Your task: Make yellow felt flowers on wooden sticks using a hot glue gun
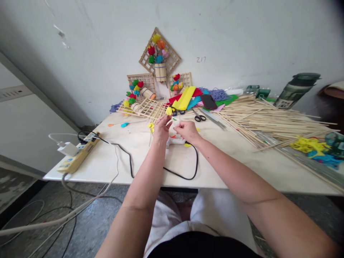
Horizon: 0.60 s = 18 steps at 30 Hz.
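Observation:
My left hand (161, 129) is closed near the middle of the table, and a small yellow paper flower (168, 111) shows at its fingertips. My right hand (187, 130) sits just beside it in a pinch; a thin line like a wire rises from near its fingers, but what they grip is too small to make out. Below both hands lies a white glue gun (176, 141) with a black cord, partly hidden. More yellow paper petals (151, 127) rest left of my left hand. Black-handled scissors (200, 117) lie beyond my right hand.
Lattice panels with paper flowers (160, 71) stand at the back. Yellow crepe paper (186, 98) and a phone (209, 102) lie behind my hands. Wooden sticks (263, 118) spread at right, near a dark bottle (298, 91). A power strip (79, 154) sits on the left edge.

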Motion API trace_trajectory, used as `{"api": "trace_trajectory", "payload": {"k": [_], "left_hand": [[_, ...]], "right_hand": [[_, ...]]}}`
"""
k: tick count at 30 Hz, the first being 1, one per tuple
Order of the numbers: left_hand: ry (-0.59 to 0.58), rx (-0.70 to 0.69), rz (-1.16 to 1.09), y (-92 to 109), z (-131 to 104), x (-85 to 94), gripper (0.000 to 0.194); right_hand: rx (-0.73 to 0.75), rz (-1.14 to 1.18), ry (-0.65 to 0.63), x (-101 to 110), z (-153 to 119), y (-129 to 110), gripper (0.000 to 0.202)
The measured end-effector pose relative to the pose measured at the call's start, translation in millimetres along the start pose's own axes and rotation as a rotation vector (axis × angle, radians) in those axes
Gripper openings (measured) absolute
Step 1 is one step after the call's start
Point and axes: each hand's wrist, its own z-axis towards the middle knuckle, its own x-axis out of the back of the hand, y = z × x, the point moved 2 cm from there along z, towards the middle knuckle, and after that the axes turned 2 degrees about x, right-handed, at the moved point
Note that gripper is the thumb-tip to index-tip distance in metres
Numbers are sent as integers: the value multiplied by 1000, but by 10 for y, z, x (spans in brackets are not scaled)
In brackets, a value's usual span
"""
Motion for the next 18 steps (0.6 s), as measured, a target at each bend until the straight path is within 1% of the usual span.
{"api": "trace_trajectory", "payload": {"k": [3,7,11,14,18], "left_hand": [[14,5,-29,5,1,-16,13],[1,2,-57,5,14,-19,16],[-10,6,-59,9,26,-7,13],[8,41,-60,10,32,5,8],[22,59,-95,3,39,26,7]], "right_hand": [[42,-71,27,-3,15,9,15],[69,-150,32,5,31,2,13],[83,-174,31,4,32,-2,13],[97,-184,35,1,26,-4,13],[100,-197,32,1,21,-12,13]]}}
